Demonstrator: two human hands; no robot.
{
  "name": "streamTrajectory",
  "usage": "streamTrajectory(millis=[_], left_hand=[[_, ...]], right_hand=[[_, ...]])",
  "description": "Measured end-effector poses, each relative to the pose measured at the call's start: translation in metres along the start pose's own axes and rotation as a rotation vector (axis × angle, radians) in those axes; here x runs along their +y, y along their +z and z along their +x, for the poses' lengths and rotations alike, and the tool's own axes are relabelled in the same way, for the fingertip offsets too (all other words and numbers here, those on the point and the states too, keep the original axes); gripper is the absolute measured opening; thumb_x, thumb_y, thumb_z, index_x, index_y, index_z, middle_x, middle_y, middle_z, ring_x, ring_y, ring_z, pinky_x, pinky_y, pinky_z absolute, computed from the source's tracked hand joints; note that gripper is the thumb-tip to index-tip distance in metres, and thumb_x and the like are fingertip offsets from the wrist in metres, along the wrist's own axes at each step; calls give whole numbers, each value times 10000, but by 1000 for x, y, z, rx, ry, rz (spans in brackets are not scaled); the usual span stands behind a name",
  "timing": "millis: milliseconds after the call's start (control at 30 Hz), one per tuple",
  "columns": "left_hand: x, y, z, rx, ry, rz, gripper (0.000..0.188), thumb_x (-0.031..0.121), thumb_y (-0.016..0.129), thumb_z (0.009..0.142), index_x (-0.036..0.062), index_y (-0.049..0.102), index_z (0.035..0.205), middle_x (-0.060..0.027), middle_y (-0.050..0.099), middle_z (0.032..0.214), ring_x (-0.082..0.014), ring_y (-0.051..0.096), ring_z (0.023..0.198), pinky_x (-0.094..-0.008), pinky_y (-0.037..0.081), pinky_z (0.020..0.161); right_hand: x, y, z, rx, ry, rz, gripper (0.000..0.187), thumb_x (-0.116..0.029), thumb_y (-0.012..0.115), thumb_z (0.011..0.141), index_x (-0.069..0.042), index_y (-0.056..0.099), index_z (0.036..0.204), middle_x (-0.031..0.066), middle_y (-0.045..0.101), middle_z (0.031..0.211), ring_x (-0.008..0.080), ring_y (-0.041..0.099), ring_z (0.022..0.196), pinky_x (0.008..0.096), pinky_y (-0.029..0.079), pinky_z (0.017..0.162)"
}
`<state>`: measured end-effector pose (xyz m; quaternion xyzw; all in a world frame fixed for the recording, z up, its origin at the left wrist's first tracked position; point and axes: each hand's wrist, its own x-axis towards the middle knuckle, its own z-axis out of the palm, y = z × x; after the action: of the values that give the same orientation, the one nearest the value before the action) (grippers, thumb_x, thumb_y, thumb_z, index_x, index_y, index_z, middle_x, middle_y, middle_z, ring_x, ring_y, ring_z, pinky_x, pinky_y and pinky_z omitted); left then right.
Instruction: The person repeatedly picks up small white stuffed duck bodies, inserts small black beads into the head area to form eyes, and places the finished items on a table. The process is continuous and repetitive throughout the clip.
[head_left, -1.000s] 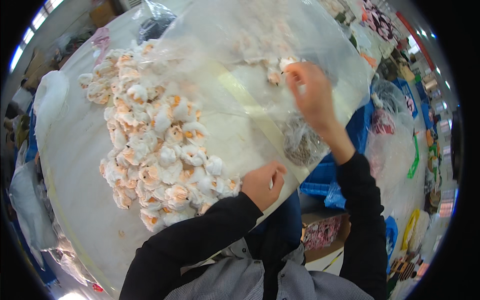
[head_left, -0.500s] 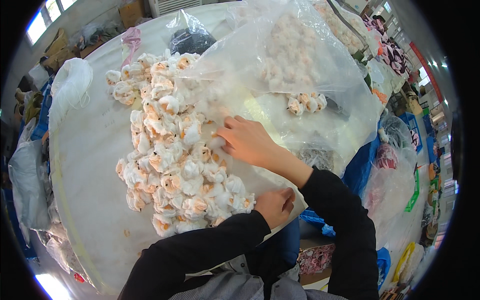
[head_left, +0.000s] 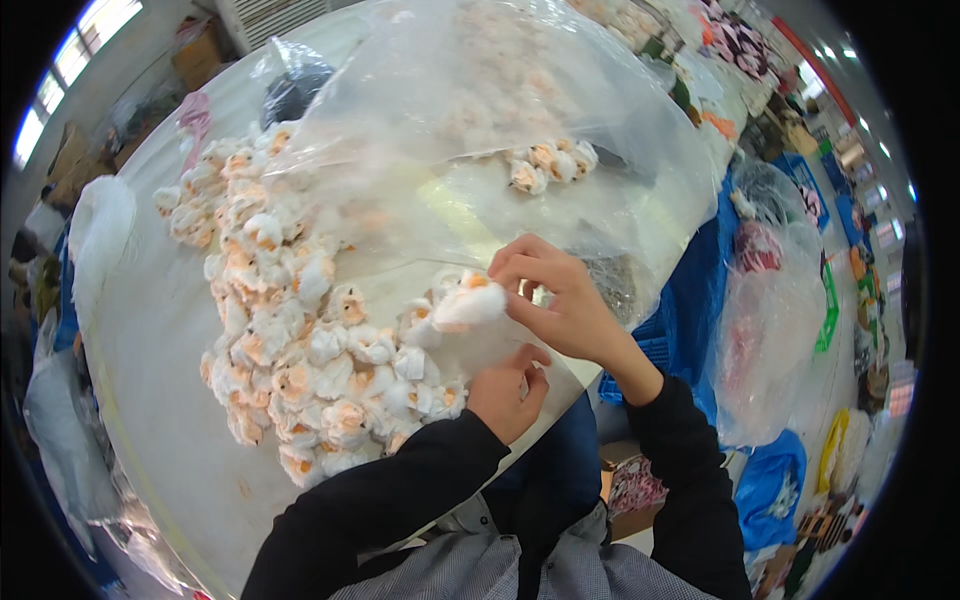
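Observation:
A white fluffy plush piece point(head_left: 468, 304) with a small orange part is pinched between the thumb and fingers of my right hand point(head_left: 562, 300), above the table. Close below and to the left, my left hand point(head_left: 508, 398) is curled, thumb against fingers. Whatever it may hold is too small or hidden to make out. Left of both hands lies a broad pile of similar white and peach plush pieces point(head_left: 300, 375), many with orange parts and dark spots. A few more plush pieces point(head_left: 548, 165) sit apart at the edge of a clear plastic bag point(head_left: 400, 130).
The large pale table point(head_left: 150, 330) has a rounded edge. Plush pieces show through the big bag. A dark bundle in plastic point(head_left: 297, 90) and a pink strip point(head_left: 194, 118) lie at the back. To the right stand a blue crate point(head_left: 655, 350) and a stuffed clear bag point(head_left: 765, 340).
My right hand has drawn back from the pile's edge and now holds a plush piece near my left hand. The view has shifted, so the table sits further left.

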<state>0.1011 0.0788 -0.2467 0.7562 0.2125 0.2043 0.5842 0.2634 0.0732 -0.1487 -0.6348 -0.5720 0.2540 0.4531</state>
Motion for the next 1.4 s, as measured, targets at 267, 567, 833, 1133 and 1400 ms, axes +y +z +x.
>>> streamTrajectory(millis=[267, 567, 833, 1133, 1400], left_hand=[[28, 5, 8, 333, -70, -502, 470, 31, 740, 921, 36, 566, 1357, -66, 687, 1118, -11, 451, 602, -198, 342, 520], [9, -7, -2, 18, -126, -438, 228, 27, 692, 1007, -5, 630, 1224, -42, 648, 1069, -5, 553, 726, -149, 412, 649], [37, -9, 4, -25, -89, -343, 497, 8, 708, 962, 19, 510, 1418, -129, 629, 1243, 7, 480, 650, -156, 378, 581], [21, -7, 2, -125, -131, -488, 549, 34, 702, 962, 25, 466, 1458, -129, 639, 1276, -24, 600, 789, -165, 445, 596], [27, -16, 4, -281, -348, -805, 539, 8, 689, 962, 48, 464, 1451, -103, 654, 1244, -51, 627, 889, -155, 456, 637]], right_hand=[[15, 5, -111, 406, 198, 75, 107, -57, 706, 903, -5, 618, 871, 87, 680, 1081, 118, 603, 762, 267, 494, 664], [8, 44, -150, 782, 367, 593, 326, -181, 728, 987, -13, 607, 1239, 19, 654, 1014, 77, 610, 824, 232, 500, 713], [13, 45, -149, 653, 395, 486, 273, -122, 749, 979, -3, 653, 1204, 15, 693, 1087, 68, 633, 991, 235, 501, 855], [28, 65, -145, 812, 194, 417, 202, -111, 740, 996, 15, 658, 1130, 25, 619, 1098, 92, 617, 985, 235, 491, 834], [20, 58, -147, 796, 356, 468, 172, -157, 740, 1012, 2, 689, 1053, 14, 660, 1002, 67, 610, 861, 220, 477, 756]])
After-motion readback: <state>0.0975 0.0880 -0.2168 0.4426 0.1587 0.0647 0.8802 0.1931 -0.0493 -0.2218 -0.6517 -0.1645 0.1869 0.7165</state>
